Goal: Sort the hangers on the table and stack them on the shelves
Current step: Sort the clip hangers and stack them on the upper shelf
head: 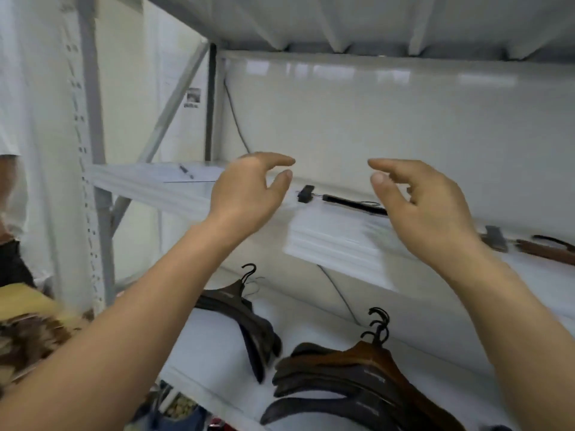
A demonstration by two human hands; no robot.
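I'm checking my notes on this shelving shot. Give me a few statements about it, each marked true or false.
1. The left hand and right hand hold nothing. True.
2. Two stacks of hangers lie on the lower shelf. True: a dark stack and a brown-topped stack.
3. The right hand grips the black clip hanger. False: it lies on the upper shelf, in neither hand.
4. The pen lies on the lower shelf. False: it lies on paper on the upper shelf.
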